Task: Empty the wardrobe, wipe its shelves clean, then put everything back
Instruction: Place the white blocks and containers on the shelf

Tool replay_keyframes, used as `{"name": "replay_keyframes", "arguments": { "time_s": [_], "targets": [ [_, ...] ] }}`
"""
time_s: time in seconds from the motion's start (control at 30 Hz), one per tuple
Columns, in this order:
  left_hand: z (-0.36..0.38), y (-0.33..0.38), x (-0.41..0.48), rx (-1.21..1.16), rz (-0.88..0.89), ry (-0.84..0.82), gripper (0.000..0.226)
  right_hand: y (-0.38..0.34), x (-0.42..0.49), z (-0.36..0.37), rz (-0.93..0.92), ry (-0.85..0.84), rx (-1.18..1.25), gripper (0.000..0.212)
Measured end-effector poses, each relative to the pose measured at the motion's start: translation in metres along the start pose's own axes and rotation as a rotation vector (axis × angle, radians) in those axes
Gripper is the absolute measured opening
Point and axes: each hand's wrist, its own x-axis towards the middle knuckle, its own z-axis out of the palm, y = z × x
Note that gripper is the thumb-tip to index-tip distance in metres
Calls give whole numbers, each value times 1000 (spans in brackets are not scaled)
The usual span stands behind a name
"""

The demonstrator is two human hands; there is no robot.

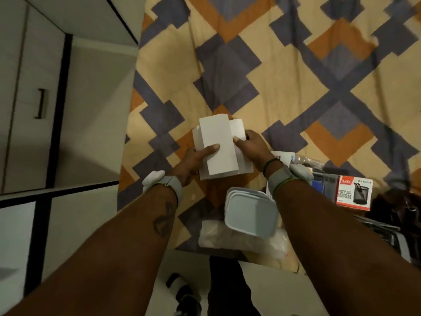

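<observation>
A stack of plain white boxes is held over the patterned bedspread near the bed's front edge. My left hand grips the stack from its left side, thumb lying across the top box. My right hand grips it from the right, thumb on the top box and fingers round the smaller box behind. Both wrists wear grey bands. The wardrobe stands at the left, its white door shut, with a dark handle.
Close to me on the bed lie a stack of white lidded containers on a clear plastic bag. A red-and-white "metal mesh" box and dark items sit at the right. White floor and a shoe show below.
</observation>
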Motion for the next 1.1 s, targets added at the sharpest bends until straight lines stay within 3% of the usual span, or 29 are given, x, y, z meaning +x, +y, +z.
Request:
{"name": "replay_keyframes", "arguments": {
  "time_s": [0.17,0.27,0.4,0.5,0.6,0.67,0.7,0.8,0.83,0.93,1.07,1.1],
  "targets": [
    [-50,15,-69,-127,115,52,70,-63,-46,29,-105,-145,-46,38],
    [-84,13,-127,-227,169,61,66,-93,-89,59,-169,-216,-27,36],
    [-122,-14,-202,-338,175,57,59,-101,-154,101,-175,-265,103,39],
    [-174,-62,-278,-374,229,138,76,-101,-230,164,-191,-330,185,50],
    [-230,-117,-369,-438,272,240,81,-104,-305,246,-202,-439,131,54],
    [-280,-163,-432,-522,300,334,64,-113,-365,320,-217,-552,55,54],
    [-327,-215,-498,-621,333,470,54,-116,-421,396,-269,-661,-34,56],
    [-365,-223,-547,-612,370,565,33,-135,-452,447,-308,-705,-41,58],
    [-369,-217,-560,-597,396,581,37,-138,-453,458,-305,-703,-37,57],
    [-436,-244,-643,-659,500,801,54,-172,-529,541,-404,-918,-83,57],
    [-515,-258,-735,-735,640,1010,39,-228,-613,639,-546,-1164,-80,58],
    [-537,-259,-755,-766,652,1062,48,-243,-629,665,-592,-1184,-72,56]
  ]
}}
